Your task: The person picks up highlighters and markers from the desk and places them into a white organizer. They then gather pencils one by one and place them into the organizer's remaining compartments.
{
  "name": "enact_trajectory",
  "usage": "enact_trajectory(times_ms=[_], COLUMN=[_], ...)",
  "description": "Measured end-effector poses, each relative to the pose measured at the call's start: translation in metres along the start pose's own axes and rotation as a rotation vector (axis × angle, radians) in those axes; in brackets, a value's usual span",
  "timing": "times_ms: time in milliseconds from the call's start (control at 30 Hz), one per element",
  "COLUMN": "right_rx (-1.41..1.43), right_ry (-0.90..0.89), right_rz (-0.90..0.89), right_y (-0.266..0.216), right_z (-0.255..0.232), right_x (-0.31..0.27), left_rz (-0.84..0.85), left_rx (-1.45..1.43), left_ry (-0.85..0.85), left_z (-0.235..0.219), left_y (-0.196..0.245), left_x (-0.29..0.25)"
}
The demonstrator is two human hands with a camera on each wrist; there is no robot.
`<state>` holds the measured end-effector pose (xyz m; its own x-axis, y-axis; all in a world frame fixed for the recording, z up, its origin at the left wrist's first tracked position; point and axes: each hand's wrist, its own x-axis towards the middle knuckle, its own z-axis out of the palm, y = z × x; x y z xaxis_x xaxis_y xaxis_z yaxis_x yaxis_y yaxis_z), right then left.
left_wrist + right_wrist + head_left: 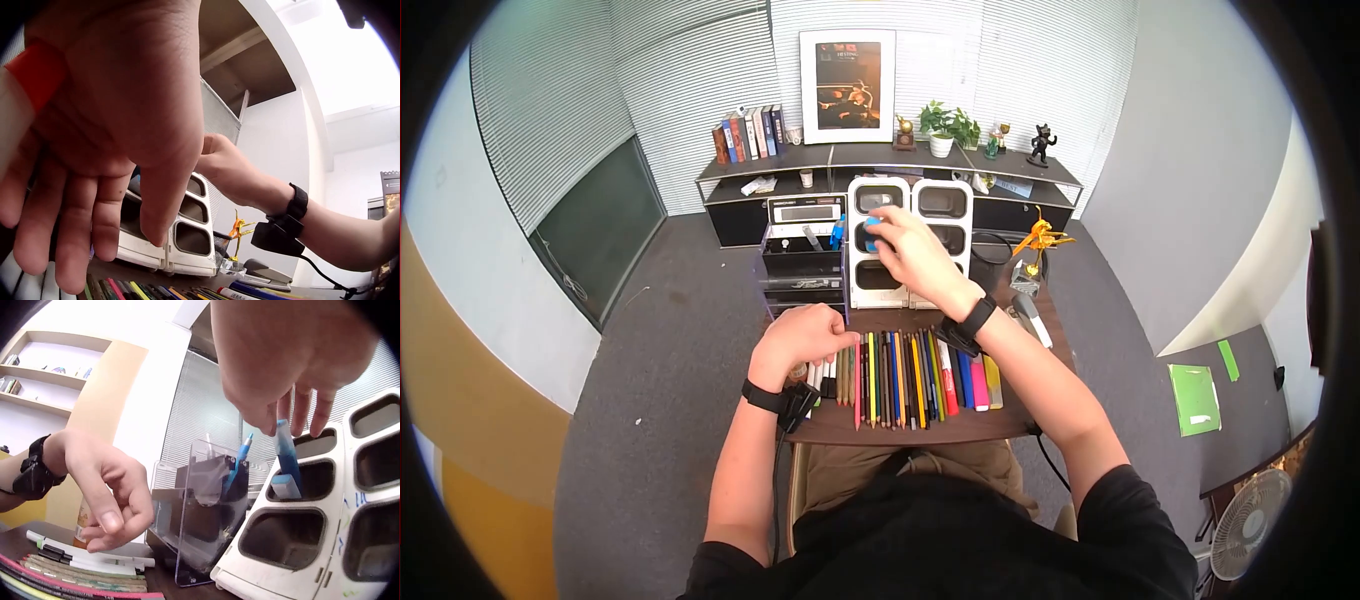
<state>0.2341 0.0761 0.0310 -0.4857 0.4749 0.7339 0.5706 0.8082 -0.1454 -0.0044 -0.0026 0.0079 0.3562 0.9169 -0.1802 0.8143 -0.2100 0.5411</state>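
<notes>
Head view: right grip [918, 260] is pinching a blue marker [871, 223]; left grip [800, 337] is hanging loosely open, empty, near pencils [884, 380]

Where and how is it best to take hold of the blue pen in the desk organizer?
Probably pinch the blue pen near its top, coming from above: it leans, and its upper end sticks out over the organizer, whose walls surround the lower part.

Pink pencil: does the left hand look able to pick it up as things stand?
Probably yes: the left hand looks empty near the pink pencil, and no other item lies across it. Neighbouring pencils sit close, so the grip may have little room.
</notes>
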Motion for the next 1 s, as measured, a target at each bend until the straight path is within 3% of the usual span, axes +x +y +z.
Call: enact_trajectory(times_ms=[300,433,633,700,767,900,1000], right_rx=[0.122,0.171,0.472,0.417,0.504,0.481,0.358], right_ry=[0.464,0.547,0.252,0.181,-0.074,-0.202,-0.201], right_rz=[0.148,0.185,0.567,0.584,0.872,0.981,0.985], right_y=[-0.019,-0.024,0.001,0.009,0.008,0.019,0.014], right_z=[-0.063,-0.112,-0.158,-0.166,-0.177,-0.169,-0.154], right_x=[0.01,-0.007,-0.09,-0.119,-0.142,-0.196,-0.217], left_rz=[0.014,0.018,0.023,0.043,0.033,0.018,0.006], left_rx=[-0.017,-0.015,-0.007,0.035,0.036,0.052,0.041], left_ry=[-0.004,0.0,0.001,0.023,0.016,0.017,0.008], left_z=[-0.001,-0.002,-0.002,0.001,0.001,0.0,-0.001], left_y=[-0.006,-0.006,-0.006,-0.007,-0.003,0.001,0.003], left_x=[0.001,0.0,0.001,0.001,0.0,-0.001,-0.003])
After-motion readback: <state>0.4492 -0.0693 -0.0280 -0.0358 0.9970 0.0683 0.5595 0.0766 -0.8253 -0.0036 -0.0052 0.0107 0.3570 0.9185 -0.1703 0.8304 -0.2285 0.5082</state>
